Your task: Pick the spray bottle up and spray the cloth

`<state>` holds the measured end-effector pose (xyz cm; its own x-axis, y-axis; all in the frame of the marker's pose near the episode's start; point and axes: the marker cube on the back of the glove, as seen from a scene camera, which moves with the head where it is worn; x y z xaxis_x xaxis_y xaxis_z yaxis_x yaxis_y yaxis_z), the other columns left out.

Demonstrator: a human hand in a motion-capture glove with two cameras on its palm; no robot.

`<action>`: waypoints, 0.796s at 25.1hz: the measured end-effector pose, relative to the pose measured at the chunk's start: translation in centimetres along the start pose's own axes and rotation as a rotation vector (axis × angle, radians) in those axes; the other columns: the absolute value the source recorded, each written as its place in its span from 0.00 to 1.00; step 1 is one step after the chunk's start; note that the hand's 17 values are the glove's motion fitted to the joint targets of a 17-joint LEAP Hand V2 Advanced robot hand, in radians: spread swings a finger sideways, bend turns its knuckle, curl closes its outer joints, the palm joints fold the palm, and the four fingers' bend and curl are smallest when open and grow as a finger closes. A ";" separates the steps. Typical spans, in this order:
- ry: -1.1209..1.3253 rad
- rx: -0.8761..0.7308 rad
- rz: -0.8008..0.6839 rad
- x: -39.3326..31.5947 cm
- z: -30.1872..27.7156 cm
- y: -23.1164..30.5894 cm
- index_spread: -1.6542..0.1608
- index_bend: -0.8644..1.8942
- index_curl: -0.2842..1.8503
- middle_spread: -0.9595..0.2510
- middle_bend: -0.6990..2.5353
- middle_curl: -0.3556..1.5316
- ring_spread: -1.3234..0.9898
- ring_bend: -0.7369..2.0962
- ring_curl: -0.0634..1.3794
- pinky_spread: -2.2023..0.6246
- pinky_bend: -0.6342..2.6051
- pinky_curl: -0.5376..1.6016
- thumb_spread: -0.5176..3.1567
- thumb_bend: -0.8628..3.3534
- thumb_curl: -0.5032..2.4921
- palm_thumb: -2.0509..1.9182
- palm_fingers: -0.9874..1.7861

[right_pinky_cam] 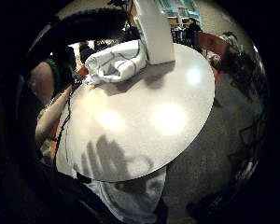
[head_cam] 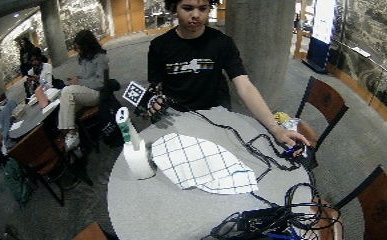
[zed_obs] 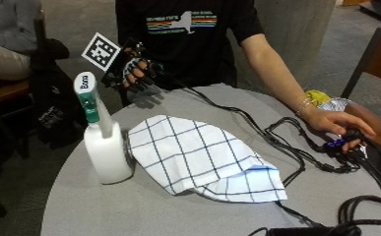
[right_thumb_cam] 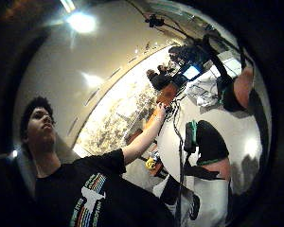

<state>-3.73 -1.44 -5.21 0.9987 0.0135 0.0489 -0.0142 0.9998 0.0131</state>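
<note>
Our gloved right hand (zed_obs: 138, 73) hovered above the counter (zed_obs: 177, 216), fingers spread, holding nothing. The spray bottle (zed_obs: 101, 137) stood upright just beside the checked cloth (zed_obs: 200, 160), apart from the hand. We judged the bottle rigid, smooth plastic, maybe weighty with liquid; best taken round the neck under the green trigger. The cloth looked soft and limp.

spray bottle (zed_obs: 105, 147) head reads, perhaps, "Bona"

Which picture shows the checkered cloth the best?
The outside view: the cloth lies whole on the table beside the spray bottle, its checks plain. The wide outside view shows it smaller, the little finger palm view crumpled and partial, the thumb palm view barely.
</note>
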 end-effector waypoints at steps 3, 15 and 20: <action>0.014 -0.024 -0.034 -1.3 -0.2 0.7 0.81 0.41 0.31 0.75 0.34 0.38 0.53 0.39 0.28 0.77 0.31 0.38 0.38 0.24 0.30 0.72 0.74; 0.039 0.059 -0.058 -2.9 -1.5 -0.5 0.80 0.39 0.33 0.74 0.31 0.39 0.54 0.36 0.28 0.79 0.29 0.38 0.40 0.22 0.31 0.73 0.75; 0.036 0.037 -0.053 -2.8 -1.5 -0.1 0.80 0.38 0.33 0.74 0.31 0.39 0.53 0.35 0.29 0.79 0.28 0.38 0.41 0.22 0.32 0.73 0.76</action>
<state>-6.46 -1.51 -6.85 0.9992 -0.0383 0.0116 0.0377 0.9980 0.0512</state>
